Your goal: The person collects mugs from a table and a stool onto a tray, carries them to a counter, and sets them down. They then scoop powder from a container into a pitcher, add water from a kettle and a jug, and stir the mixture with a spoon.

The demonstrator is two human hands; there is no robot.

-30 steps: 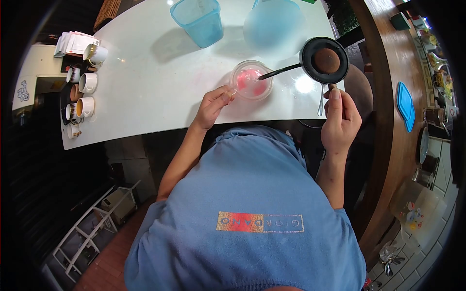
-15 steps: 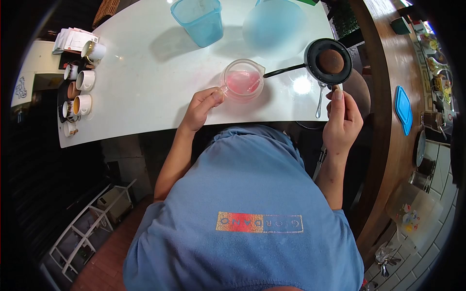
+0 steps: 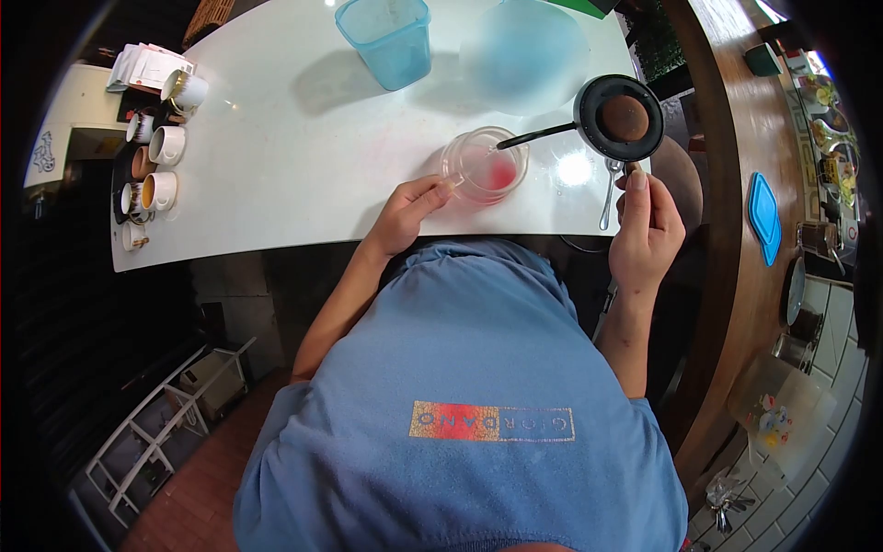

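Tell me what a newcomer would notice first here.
Probably the black, brown-knobbed kettle held up by the right hand, its spout reaching over the clear cup. That cup, held by the left hand, shows pink inside. A blue container stands farther back on the white table.

A glossy white table (image 3: 258, 184) bearing a bright glare (image 3: 576, 169) stands near a wooden counter (image 3: 743, 120) over reddish-brown flooring (image 3: 198, 478).

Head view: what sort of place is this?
Likely a kitchen or small café, can't tell which: cups cluster at the left end of the white table, the right hand holds what looks like a thin-spouted kettle, and white wall tiles show at right.
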